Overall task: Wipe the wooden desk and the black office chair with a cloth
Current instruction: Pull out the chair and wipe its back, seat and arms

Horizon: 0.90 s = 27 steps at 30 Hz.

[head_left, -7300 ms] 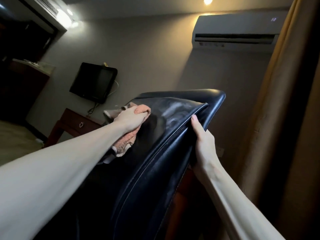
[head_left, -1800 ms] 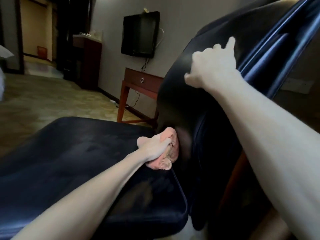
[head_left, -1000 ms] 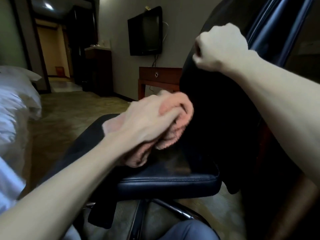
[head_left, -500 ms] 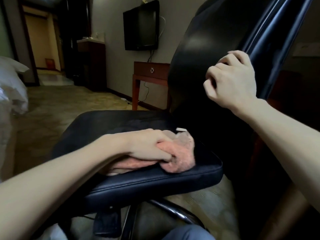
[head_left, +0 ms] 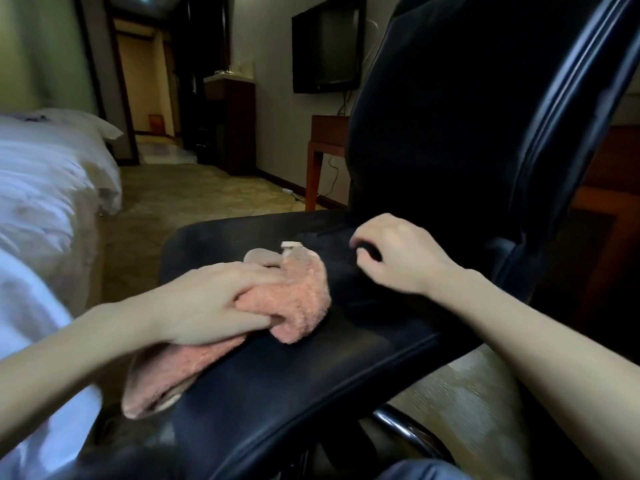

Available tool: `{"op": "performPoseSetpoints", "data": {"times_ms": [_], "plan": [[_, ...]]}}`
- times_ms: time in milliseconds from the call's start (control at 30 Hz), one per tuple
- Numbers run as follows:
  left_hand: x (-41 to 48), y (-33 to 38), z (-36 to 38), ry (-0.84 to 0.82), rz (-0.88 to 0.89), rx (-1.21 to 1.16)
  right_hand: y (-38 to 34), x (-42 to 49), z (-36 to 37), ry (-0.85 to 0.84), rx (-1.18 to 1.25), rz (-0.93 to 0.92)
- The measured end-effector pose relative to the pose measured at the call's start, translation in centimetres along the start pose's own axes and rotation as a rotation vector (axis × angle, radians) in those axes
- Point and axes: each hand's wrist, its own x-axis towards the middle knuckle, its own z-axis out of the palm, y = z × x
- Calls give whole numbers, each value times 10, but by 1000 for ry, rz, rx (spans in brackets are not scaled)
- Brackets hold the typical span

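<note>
The black office chair (head_left: 450, 140) fills the middle and right of the view, its seat (head_left: 311, 375) in front of me and its backrest rising on the right. My left hand (head_left: 214, 303) grips a bunched pink cloth (head_left: 301, 299) and presses it onto the seat; one end of the cloth hangs over the seat's left edge. My right hand (head_left: 398, 258) hovers over the rear of the seat near the base of the backrest, fingers curled, holding nothing that I can see. A wooden desk (head_left: 327, 150) stands by the far wall, partly hidden behind the backrest.
A white bed (head_left: 45, 188) lies on the left. A dark TV (head_left: 327, 46) hangs on the wall above the desk, with a dark cabinet (head_left: 230, 123) beyond. The chair's chrome base (head_left: 405, 431) shows under the seat. More wooden furniture (head_left: 609, 188) stands behind the chair on the right.
My right hand has come down off the backrest to just above the rear of the seat. My left hand has dragged the cloth toward the seat's front left edge.
</note>
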Motion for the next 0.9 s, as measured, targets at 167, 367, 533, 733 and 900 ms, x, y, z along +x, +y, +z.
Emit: {"op": "performPoseSetpoints", "data": {"times_ms": [167, 367, 533, 733, 900], "plan": [[40, 52, -5, 81, 65, -66, -14, 8, 14, -187, 859, 220], [96, 76, -26, -278, 231, -518, 9, -9, 15, -198, 421, 71], [76, 5, -51, -82, 87, -611, 55, -28, 11, 34, 14, -66], [58, -38, -18, 122, -101, -551, 59, 16, -7, 146, 117, 100], [54, -31, 26, 205, -83, -262, 9, 14, 26, -594, 43, 211]]}}
